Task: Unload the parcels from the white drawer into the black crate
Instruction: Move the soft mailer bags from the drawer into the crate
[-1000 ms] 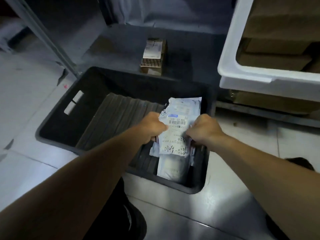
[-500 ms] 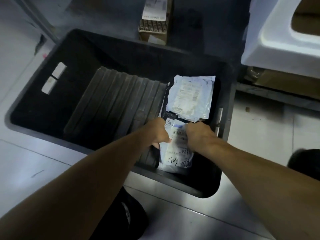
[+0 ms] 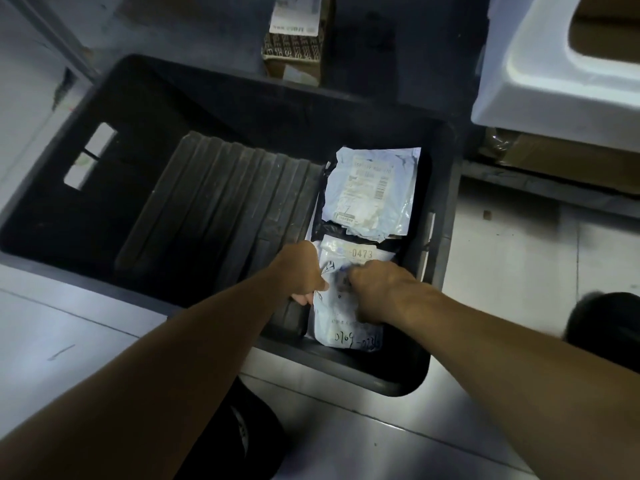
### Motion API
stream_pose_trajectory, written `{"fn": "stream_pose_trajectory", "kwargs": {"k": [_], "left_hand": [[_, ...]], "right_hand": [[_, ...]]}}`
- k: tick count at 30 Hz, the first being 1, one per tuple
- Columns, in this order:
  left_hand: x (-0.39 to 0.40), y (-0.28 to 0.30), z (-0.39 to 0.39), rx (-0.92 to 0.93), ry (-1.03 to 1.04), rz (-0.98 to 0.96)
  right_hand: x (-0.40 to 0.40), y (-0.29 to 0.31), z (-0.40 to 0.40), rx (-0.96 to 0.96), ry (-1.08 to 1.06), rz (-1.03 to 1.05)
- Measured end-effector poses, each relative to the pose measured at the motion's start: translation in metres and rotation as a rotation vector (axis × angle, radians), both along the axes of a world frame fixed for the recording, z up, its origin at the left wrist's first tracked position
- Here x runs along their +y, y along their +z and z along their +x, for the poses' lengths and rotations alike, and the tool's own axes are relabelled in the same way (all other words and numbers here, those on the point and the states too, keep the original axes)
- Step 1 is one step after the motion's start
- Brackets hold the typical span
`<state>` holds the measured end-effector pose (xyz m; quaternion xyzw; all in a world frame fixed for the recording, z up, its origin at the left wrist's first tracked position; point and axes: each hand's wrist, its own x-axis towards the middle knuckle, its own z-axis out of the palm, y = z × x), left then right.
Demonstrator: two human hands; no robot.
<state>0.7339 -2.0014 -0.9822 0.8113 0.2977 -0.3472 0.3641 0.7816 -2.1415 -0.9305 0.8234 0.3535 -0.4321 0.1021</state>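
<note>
Grey floor tiles surround the black crate. We have lowered the white parcel onto its bottom; left hand and right hand pinch it with curled fingers. Another parcel lies beyond; release comes next, then the white drawer.

The single head view looks steeply down, close above the black crate on the floor.
</note>
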Motion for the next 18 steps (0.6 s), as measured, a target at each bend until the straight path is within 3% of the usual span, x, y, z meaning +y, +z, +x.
{"fn": "stream_pose_trajectory", "kwargs": {"k": [6,12,18], "left_hand": [[0.009,0.032,0.009,-0.170,-0.265,0.356],[0.017,0.124,0.009,-0.401,-0.548,0.868],[-0.007,0.209,0.011,-0.551,-0.545,0.958]], "right_hand": [[-0.003,0.028,0.024,-0.143,-0.061,0.177],[-0.023,0.098,0.044,-0.474,-0.010,0.382],[-0.051,0.165,0.036,-0.665,-0.038,0.532]]}}
